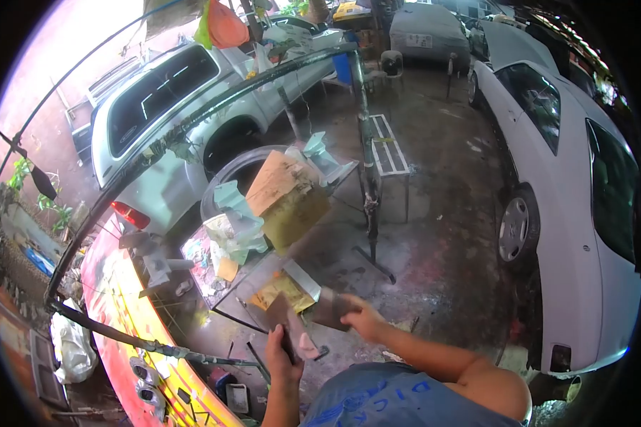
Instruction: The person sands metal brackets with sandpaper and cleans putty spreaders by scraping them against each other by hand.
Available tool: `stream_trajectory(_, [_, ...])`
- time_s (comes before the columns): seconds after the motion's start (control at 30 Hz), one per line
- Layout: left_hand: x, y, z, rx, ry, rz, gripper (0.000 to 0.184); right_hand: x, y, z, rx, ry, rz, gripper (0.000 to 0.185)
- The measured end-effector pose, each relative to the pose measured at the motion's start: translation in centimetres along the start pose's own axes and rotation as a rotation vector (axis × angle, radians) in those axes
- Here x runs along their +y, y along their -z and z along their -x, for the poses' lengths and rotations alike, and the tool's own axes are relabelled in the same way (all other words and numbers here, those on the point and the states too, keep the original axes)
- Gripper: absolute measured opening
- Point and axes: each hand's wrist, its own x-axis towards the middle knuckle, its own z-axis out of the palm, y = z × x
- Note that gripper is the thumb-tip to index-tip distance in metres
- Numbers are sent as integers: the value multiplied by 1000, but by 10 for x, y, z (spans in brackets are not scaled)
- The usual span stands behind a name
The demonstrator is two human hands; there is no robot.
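Observation:
Low in the centre, my left hand [285,356] is closed around a flat dark brown piece [281,317] that points up and has a pinkish patch near its lower right. My right hand [363,318] pinches the right edge of a flat grey-brown sheet [327,309]. The two flat pieces are close together; whether they touch is hard to tell. Just beyond them lies a yellowish smeared sheet [274,288] with a pale strip at its side. Farther up, a cardboard box [278,186] stands beside crumpled pale green paper [246,224].
A dark metal frame [369,181] arches around the work area. A silver pickup [171,107] stands at the left, a pale car [570,235] at the right. A slatted white stand [389,146] is beyond. A yellow and red panel [132,306] lies at the lower left.

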Motion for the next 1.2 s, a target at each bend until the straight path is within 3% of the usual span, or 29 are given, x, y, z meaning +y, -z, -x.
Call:
stream_trajectory(0.07, [-3, -15, 5, -28, 62, -92, 33, -27, -10, -22, 58, -82, -546, 60])
stream_trajectory(0.13, [-12, -5, -4, -11, 2, -171, 34, -53, -22, -24, 35, -93, -638, 59])
stream_trajectory(0.27, [9, 23, -31, 124, -172, -89, 36, -42, -3, 3, -147, -108, -519, 56])
stream_trajectory(0.3, [19, 26, -30, 148, -182, -115, 37, -43, 5, 12, -185, -120, -474, 53])
stream_trajectory(0.4, [23, 14, -16, 174, -215, -162, 39, -74, -9, 31, 47, -121, -61, 54])
stream_trajectory(0.5, [1, -7, -1, 169, -245, -159, 35, -94, -43, 27, -195, 631, 676, 61])
stream_trajectory(0.6, [-12, -19, 6, 191, -266, -88, 35, -73, -54, 30, -349, 755, 831, 70])
stream_trajectory(0.73, [-8, -21, 16, 232, -237, -29, 36, -34, -34, 24, -323, 571, 901, 68])
stream_trajectory(0.83, [1, -14, 19, 278, -218, 27, 33, -28, -6, 14, -389, 580, 1169, 62])
stream_trajectory(0.93, [17, -5, 22, 92, -435, -386, 33, -42, 3, 2, -246, 600, 1079, 53])
stream_trajectory(1.03, [14, -8, 26, 104, -463, -736, 33, -91, -18, -13, -286, 747, 1382, 47])
stream_trajectory(1.1, [15, -16, 30, 145, -504, -976, 31, -86, -29, -17, -385, 762, 1378, 44])
stream_trajectory(1.2, [24, -34, 29, 249, -668, -949, 30, -70, -47, -9, -507, 804, 1294, 41])
